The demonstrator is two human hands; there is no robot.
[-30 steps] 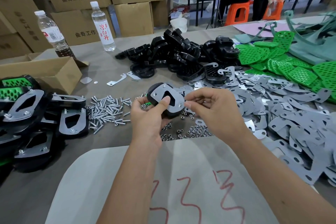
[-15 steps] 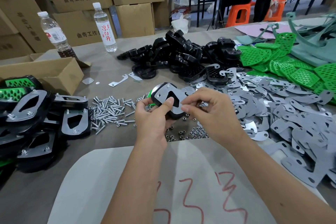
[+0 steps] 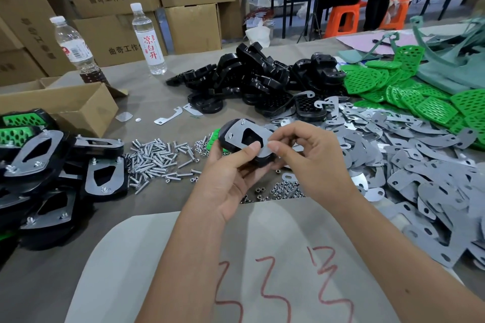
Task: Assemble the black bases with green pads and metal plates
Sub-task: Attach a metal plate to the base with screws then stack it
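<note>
The curled fingers of the right hand (image 3: 312,162) hide the three o'clock end of the grey metal plate (image 3: 252,137) on the held black plastic base (image 3: 231,139), so whatever they pinch cannot be made out. The left hand (image 3: 231,178) covers the base's underside. At nine o'clock, the stack of finished black-and-green assemblies (image 3: 39,165) is cut by the frame edge.

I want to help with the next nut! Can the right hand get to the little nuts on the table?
Probably yes. The nuts lie in the open just below the right hand, with nothing covering them. Its fingers are now busy at the metal plate.
</note>
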